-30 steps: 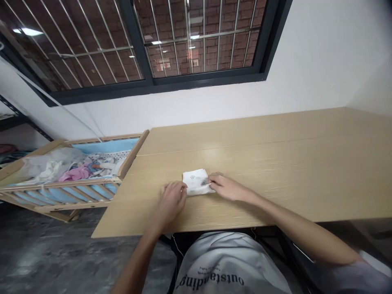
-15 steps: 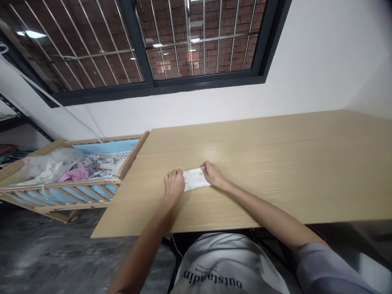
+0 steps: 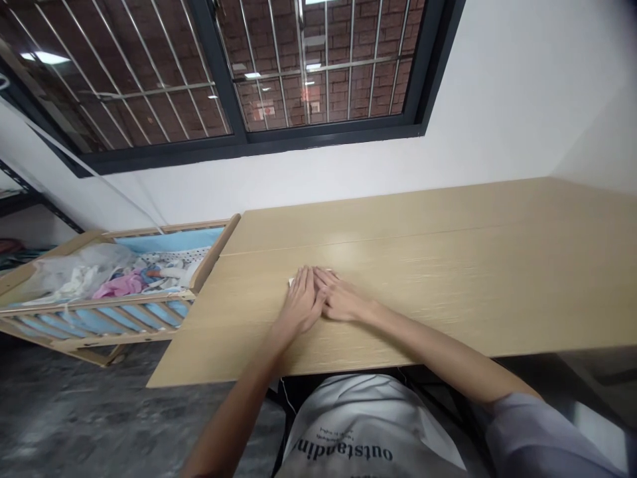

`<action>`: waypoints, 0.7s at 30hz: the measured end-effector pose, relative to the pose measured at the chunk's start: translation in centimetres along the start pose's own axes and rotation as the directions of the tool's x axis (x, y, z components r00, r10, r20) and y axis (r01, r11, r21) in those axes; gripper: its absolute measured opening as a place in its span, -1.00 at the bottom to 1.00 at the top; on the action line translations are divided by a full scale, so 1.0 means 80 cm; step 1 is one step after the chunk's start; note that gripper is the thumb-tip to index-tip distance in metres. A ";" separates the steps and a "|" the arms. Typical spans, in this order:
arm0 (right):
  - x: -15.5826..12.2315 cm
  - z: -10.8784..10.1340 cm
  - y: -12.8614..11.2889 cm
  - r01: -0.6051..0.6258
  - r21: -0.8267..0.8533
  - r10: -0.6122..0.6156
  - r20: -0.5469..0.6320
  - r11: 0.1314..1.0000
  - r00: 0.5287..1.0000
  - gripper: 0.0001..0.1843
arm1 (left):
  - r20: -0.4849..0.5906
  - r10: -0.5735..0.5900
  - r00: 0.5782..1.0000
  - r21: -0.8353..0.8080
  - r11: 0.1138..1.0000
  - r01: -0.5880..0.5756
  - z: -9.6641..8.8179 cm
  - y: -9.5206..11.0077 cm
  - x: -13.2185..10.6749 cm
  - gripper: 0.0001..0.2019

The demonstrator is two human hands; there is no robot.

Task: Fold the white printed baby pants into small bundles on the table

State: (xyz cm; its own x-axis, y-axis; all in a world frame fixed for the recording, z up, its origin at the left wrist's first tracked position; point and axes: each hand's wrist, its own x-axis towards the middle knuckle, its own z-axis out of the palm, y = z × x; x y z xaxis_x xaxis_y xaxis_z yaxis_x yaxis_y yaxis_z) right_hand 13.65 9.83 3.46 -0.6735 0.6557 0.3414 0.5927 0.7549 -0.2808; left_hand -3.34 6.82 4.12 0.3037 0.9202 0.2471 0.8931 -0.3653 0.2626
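Observation:
A small folded white cloth [image 3: 291,282] lies on the light wooden table [image 3: 423,285], almost wholly covered by my hands. Only slivers of it show, at its left end and along its far edge. My left hand [image 3: 302,302] rests flat on top with fingers stretched away from me. Close against it, my right hand [image 3: 341,297] also lies flat over the cloth, its fingertips touching the left hand. Neither hand grips the cloth.
Left of the table stands a wooden crib [image 3: 209,255] with blue lining, holding a pink cloth [image 3: 119,285], other fabrics and a clear plastic bag [image 3: 94,259]. A barred window [image 3: 318,136] is set in the white wall behind.
My hands have come together over the cloth. The left moved right from the cloth's left end, and the right let go of the right edge and flattened.

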 end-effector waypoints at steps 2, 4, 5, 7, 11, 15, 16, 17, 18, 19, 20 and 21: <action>-0.003 0.011 0.000 0.023 -0.015 -0.021 0.078 1.000 0.997 -0.17 | 0.099 -0.057 0.993 0.014 0.998 0.056 0.015 0.000 0.003 -0.24; -0.007 0.019 0.007 0.014 -0.026 -0.012 0.097 1.000 0.995 -0.18 | 0.124 -0.099 0.987 0.052 0.994 0.093 0.027 -0.007 0.003 -0.21; -0.010 0.020 0.012 0.001 -0.026 0.002 0.090 1.000 0.996 -0.20 | 0.122 -0.107 0.987 0.069 0.993 0.099 0.031 -0.012 0.001 -0.20; -0.019 0.016 0.021 -0.033 -0.017 0.034 0.070 0.999 0.997 -0.19 | 0.122 -0.108 0.987 0.089 0.991 0.098 0.033 -0.026 -0.007 -0.18; -0.036 0.003 0.035 -0.046 0.009 0.045 0.070 0.999 0.997 -0.15 | 0.152 -0.063 0.986 0.103 0.994 0.047 0.026 -0.049 -0.025 -0.18; -0.039 -0.002 0.042 -0.026 0.030 0.024 0.082 0.999 0.996 -0.12 | 0.055 0.053 0.997 0.145 0.988 -0.061 0.007 -0.059 -0.038 -0.20; -0.037 -0.002 0.042 -0.027 0.036 0.024 0.085 0.999 0.996 -0.09 | 0.013 0.103 0.995 0.159 0.982 -0.104 0.001 -0.060 -0.040 -0.24; -0.035 -0.002 0.043 -0.030 0.040 0.027 0.087 0.999 0.996 -0.07 | -0.022 0.156 0.987 0.170 0.974 -0.151 -0.006 -0.061 -0.041 -0.30; -0.033 -0.001 0.043 -0.035 0.041 0.031 0.087 0.999 0.996 -0.06 | -0.040 0.206 0.978 0.177 0.964 -0.196 -0.012 -0.063 -0.041 -0.39; -0.031 0.000 0.044 -0.040 0.041 0.037 0.083 0.998 0.996 -0.06 | -0.040 0.245 0.969 0.182 0.955 -0.234 -0.017 -0.063 -0.040 -0.51; -0.028 0.000 0.044 -0.043 0.040 0.040 0.076 0.998 0.996 -0.07 | -0.032 0.270 0.962 0.185 0.948 -0.260 -0.021 -0.064 -0.039 -0.62; -0.025 0.001 0.044 -0.043 0.042 0.040 0.064 0.998 0.997 -0.09 | -0.023 0.281 0.959 0.190 0.943 -0.272 -0.023 -0.064 -0.036 -0.71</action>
State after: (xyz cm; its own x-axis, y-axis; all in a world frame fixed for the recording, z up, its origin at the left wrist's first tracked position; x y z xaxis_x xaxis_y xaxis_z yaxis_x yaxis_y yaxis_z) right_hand 17.08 11.16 1.71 -0.6758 0.6852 0.2717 0.6022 0.7258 -0.3325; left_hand -9.38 5.80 3.78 0.5348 0.7769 0.3323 0.8230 -0.5680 0.0034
